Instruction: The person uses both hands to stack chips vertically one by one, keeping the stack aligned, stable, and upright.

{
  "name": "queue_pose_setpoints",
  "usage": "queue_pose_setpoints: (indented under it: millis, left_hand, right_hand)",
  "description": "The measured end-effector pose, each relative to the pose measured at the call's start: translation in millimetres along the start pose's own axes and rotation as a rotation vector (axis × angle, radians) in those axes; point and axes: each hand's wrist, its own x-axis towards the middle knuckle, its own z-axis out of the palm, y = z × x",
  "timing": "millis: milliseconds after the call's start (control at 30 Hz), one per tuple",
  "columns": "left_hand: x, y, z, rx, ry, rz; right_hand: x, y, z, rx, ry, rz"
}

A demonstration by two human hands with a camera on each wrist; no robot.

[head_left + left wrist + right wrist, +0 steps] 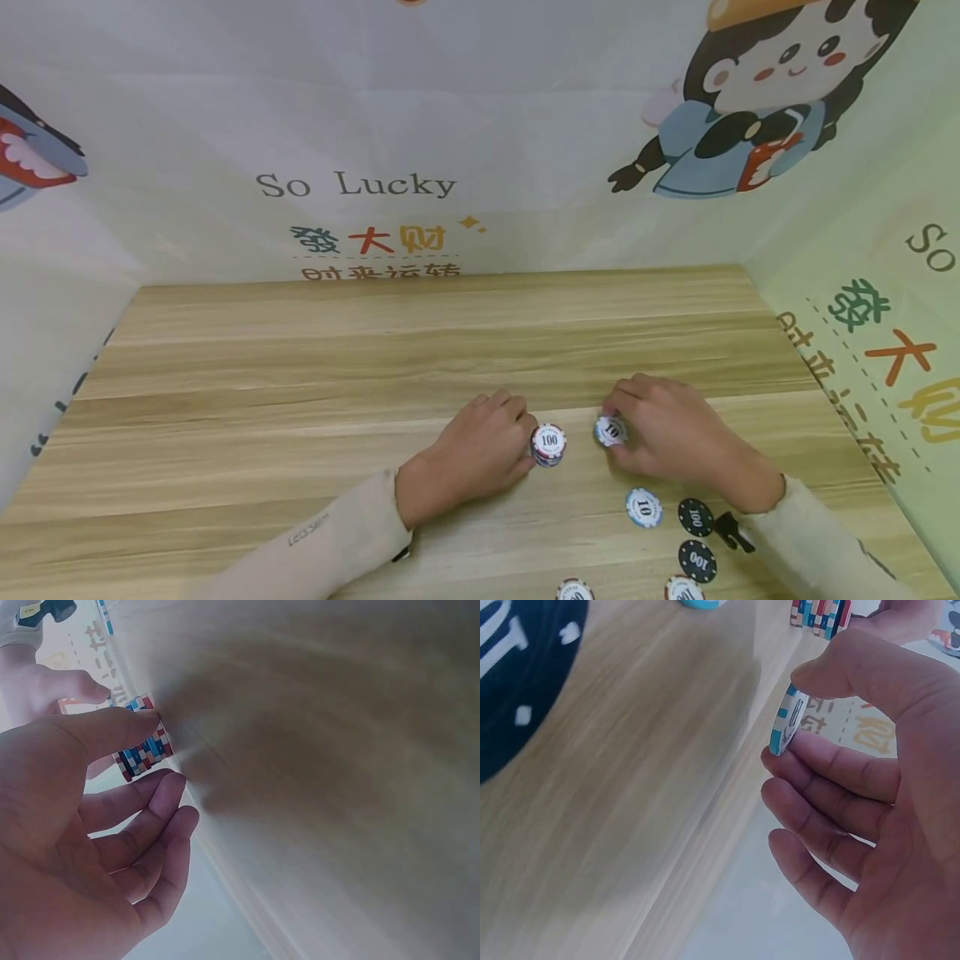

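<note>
Toward the table's right edge, the right hand rim-pinches a 10 chip; the left hand seemingly grips a chip stack to steady it.

Chip stack looks plastic, smooth-faced. Tabletop beneath stack: wood-grained, smooth, low sheen. Backdrop beyond stack: cloth-like, matt, faintly creased. Sleeves either side of stack: matt cloth.

The poker-chip stack was striped red, white and blue; the "10" chips were blue-and-white, the "100" chips nearest the tabletop's right edge black-and-white.
</note>
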Motion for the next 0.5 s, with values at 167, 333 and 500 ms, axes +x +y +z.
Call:
queue_pose_setpoints:
  millis: [167, 333, 500]
  left_hand:
    - [0.1, -0.1, -0.2, 0.005, 0.000, 0.004]
    - [0.4, 0.3, -1.5, -0.003, -0.015, -0.004]
    - [0.4, 0.7, -2.6, -0.004, -0.020, -0.007]
  right_hand:
    - [1.1, -2.2, -0.6, -0.008, 0.010, -0.016]
    - [2.7, -5.4, -2.5, -0.006, 0.014, -0.022]
    - [5.6, -8.8, -3.8, -0.003, 0.016, -0.023]
